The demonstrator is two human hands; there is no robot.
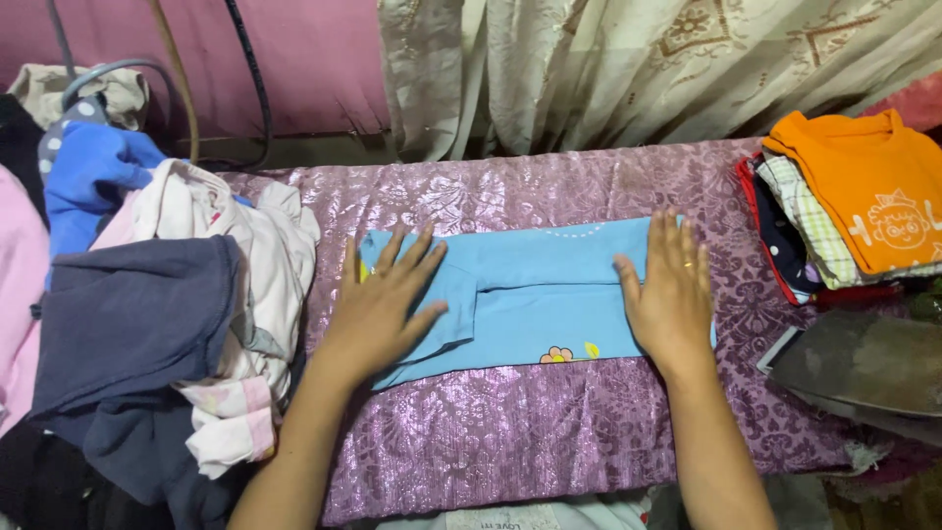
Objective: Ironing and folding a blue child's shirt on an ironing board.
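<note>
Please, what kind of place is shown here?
Probably a home ironing or laundry corner: a padded board in purple cloth, an unsorted clothes heap, a folded clothes stack, and curtains behind.

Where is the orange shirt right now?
In the head view, the orange shirt lies at the far right, on top of a stack of folded clothes, beyond the right hand on the blue garment.

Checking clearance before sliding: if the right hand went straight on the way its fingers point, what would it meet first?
The right hand points up the table: past the blue garment it crosses purple cloth, then likely meets the cream curtain.
</note>
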